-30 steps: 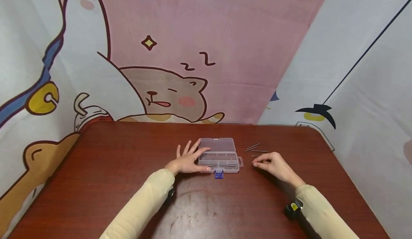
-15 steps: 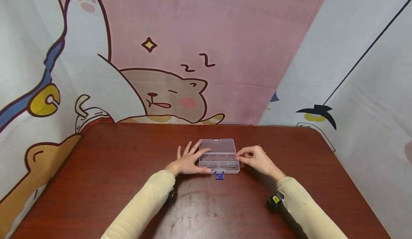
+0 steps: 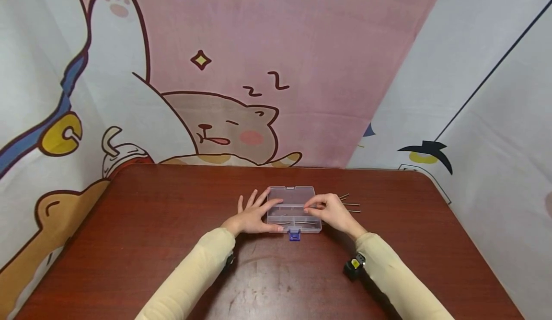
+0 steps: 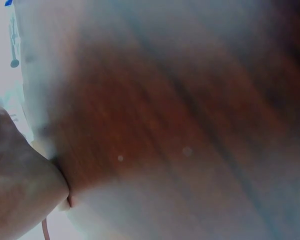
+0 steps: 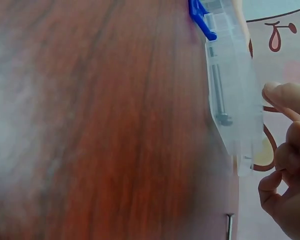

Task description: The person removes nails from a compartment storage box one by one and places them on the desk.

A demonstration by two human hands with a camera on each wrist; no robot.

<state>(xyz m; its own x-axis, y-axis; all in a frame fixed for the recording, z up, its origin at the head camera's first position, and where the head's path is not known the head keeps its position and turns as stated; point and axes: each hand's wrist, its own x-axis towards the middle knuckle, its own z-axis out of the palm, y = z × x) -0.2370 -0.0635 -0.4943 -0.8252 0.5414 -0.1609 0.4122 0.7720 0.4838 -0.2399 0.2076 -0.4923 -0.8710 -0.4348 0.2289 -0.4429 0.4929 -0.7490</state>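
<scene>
A clear plastic box [image 3: 316,226] with a blue latch [image 3: 294,235] lies open on the table, lid folded back. Several nails [image 3: 305,222] rest in its front compartments; the right wrist view shows one nail [image 5: 219,95] through the wall. My left hand [image 3: 250,218] holds the box's left side, fingers spread, thumb at the front edge and index finger over the lid side. My right hand [image 3: 333,211] is over the box's right part, thumb and index finger pinched together above the back compartment. A nail's thin end shows left of those fingertips; the rest is hidden.
Loose nails [image 3: 352,204] lie on the table right of the box, partly behind my right hand. The brown wooden table [image 3: 172,200] ends at a cartoon-printed cloth [image 3: 323,71] that hangs behind and at both sides.
My right hand has moved left from beside the loose nails to above the box, fingertips still pinched. My left hand has stayed at the box's left side.
</scene>
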